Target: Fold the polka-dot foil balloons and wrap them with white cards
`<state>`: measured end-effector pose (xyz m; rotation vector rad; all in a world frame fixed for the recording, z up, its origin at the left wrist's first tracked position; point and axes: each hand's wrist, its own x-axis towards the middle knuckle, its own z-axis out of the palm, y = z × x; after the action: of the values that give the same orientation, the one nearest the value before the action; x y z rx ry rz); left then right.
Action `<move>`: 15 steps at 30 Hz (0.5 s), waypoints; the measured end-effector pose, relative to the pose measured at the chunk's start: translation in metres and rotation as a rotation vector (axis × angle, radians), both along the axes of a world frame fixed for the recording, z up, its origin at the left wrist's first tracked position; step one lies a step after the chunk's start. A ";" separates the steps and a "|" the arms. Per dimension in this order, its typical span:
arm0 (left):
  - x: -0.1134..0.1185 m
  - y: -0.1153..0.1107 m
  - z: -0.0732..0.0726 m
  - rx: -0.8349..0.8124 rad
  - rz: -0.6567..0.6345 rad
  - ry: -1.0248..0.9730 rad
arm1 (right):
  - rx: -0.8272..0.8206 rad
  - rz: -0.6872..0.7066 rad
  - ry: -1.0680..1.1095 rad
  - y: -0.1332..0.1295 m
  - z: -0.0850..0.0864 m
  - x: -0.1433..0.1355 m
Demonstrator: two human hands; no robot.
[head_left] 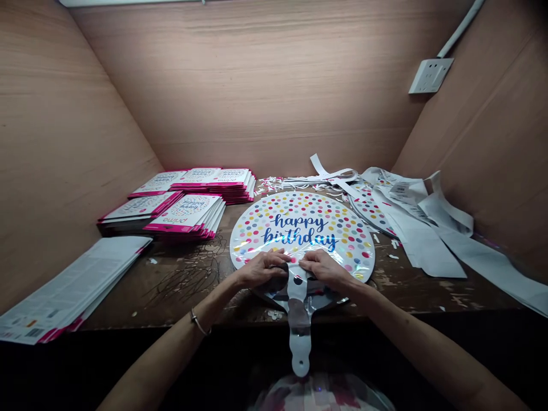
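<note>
A round foil balloon (pixel 299 211) with coloured dots and the words "happy birthday" lies flat at the middle of the table. Its silvery tail (pixel 300 331) points toward me and hangs past the front edge. My left hand (pixel 266 268) pinches the lower part of the balloon just left of the tail's top. On the other side, my right hand (pixel 325 267) grips the balloon with thumb and fingers pressed together. Both hands are close together, with the tail's dark hole between them. A bracelet circles my left wrist.
Stacks of pink-edged packets (pixel 186 214) stand at the back left, with white cards (pixel 77 285) nearer. White paper strips (pixel 436 240) partly cover more balloons (pixel 372 211) on the right. Paper scraps (pixel 274 184) lie behind. Wooden walls (pixel 265 85) enclose the table (pixel 188 297); a socket (pixel 430 75) is right.
</note>
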<state>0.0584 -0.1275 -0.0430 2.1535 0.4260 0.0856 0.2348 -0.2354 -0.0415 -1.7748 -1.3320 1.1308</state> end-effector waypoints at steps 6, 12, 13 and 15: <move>0.015 -0.008 0.011 0.111 0.245 0.018 | 0.171 0.054 0.066 -0.014 0.006 0.014; 0.021 -0.007 0.016 0.166 0.297 -0.003 | 0.411 0.144 -0.328 -0.051 0.008 0.035; 0.021 -0.008 0.017 0.175 0.303 -0.006 | 0.407 0.139 -0.360 -0.053 0.006 0.037; 0.022 -0.008 0.017 0.193 0.309 -0.007 | 0.401 0.117 -0.406 -0.053 0.001 0.038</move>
<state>0.0803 -0.1357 -0.0257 2.2585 0.7711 0.3191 0.2729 -0.2883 -0.0410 -1.6887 -1.7756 0.5147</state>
